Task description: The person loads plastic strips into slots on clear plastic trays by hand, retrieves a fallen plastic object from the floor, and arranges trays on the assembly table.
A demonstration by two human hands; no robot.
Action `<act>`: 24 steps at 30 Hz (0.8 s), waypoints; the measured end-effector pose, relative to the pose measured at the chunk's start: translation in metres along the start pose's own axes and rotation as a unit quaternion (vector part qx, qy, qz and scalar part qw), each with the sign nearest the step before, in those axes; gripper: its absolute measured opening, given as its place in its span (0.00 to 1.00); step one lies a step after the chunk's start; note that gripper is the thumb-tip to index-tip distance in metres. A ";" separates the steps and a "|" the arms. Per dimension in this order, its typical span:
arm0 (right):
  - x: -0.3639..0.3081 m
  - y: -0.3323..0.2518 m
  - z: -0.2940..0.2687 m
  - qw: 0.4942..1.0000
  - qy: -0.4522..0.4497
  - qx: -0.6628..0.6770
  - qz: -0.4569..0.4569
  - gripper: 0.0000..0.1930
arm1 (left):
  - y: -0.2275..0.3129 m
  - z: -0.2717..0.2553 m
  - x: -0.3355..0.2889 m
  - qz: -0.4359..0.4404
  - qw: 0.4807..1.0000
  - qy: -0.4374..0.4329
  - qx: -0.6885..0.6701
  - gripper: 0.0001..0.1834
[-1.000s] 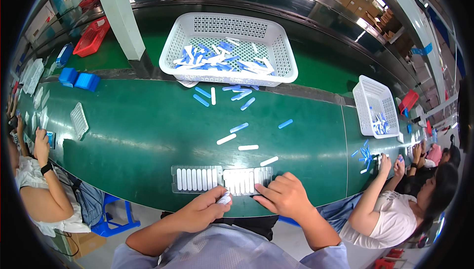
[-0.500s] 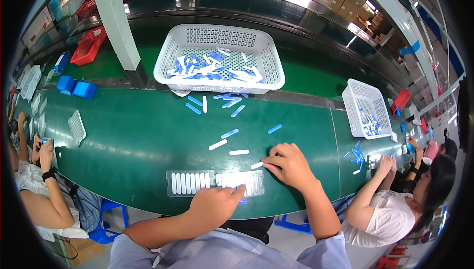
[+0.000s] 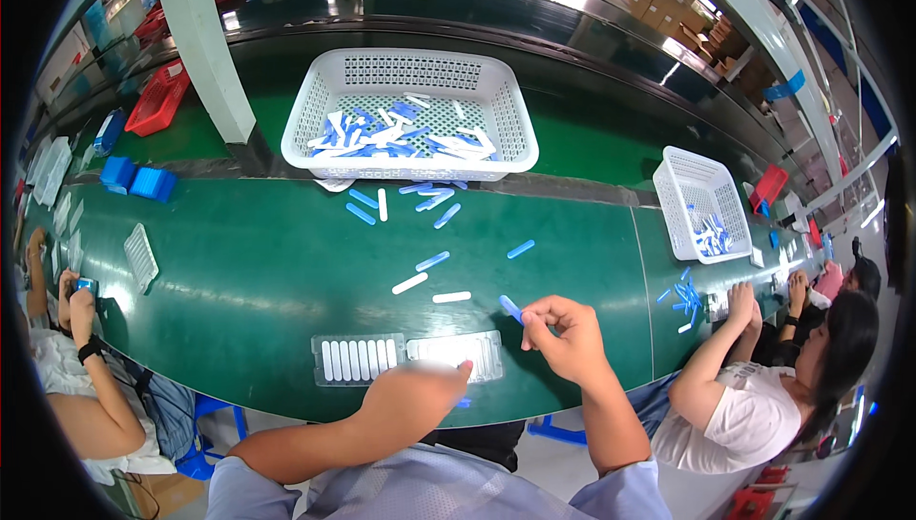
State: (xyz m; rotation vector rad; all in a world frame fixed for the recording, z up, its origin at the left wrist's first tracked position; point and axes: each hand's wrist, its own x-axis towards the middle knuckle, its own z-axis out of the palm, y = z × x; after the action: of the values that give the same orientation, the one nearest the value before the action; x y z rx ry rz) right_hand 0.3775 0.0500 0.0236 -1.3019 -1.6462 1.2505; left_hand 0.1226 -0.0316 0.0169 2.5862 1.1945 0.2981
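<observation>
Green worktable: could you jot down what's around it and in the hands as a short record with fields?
Surface: green worktable
Right hand: pinching a blue strip
Left hand: over the right part of the clear tray; grip hidden
Tray's left part: row of white strips
Large white basket: at the far side, holding blue and white pieces
Loose strips: blue and white, between tray and basket

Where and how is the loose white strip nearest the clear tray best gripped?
Probably pinch the white strip near its right end, by its long edges, from above and the right: it lies flat and narrow, roughly crosswise, with bare green tabletop around it, and the right hand is on that side.
</observation>
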 end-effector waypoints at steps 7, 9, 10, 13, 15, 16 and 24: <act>0.000 -0.016 -0.010 0.983 -0.071 -0.104 -0.130 0.03 | -0.002 0.006 -0.002 -0.011 0.999 0.033 0.001 0.28; 0.001 -0.015 -0.010 0.983 -0.094 -0.094 -0.124 0.03 | -0.002 0.006 -0.003 -0.015 0.999 0.035 -0.002 0.28; 0.002 -0.015 -0.010 0.983 -0.114 -0.085 -0.118 0.03 | -0.002 0.007 -0.004 -0.016 0.999 0.038 -0.005 0.28; 0.015 -0.014 -0.005 0.973 -0.209 -0.078 -0.065 0.05 | -0.001 0.006 -0.001 -0.015 0.999 0.040 -0.006 0.27; 0.024 -0.008 0.005 0.967 -0.213 -0.109 -0.092 0.06 | -0.002 0.008 0.001 -0.020 0.999 0.034 -0.019 0.25; 0.028 -0.003 0.009 0.958 -0.219 -0.139 -0.120 0.08 | -0.002 0.008 0.001 -0.029 0.999 0.029 -0.032 0.24; 0.044 0.007 0.009 0.973 -0.207 -0.063 -0.077 0.19 | -0.056 -0.044 0.011 -0.204 0.971 0.091 -0.080 0.13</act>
State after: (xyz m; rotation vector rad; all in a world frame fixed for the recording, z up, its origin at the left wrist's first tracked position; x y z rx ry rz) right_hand 0.3599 0.0900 0.0125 -1.0055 -2.1043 1.4070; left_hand 0.0766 0.0183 0.0405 2.1482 1.6544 0.5235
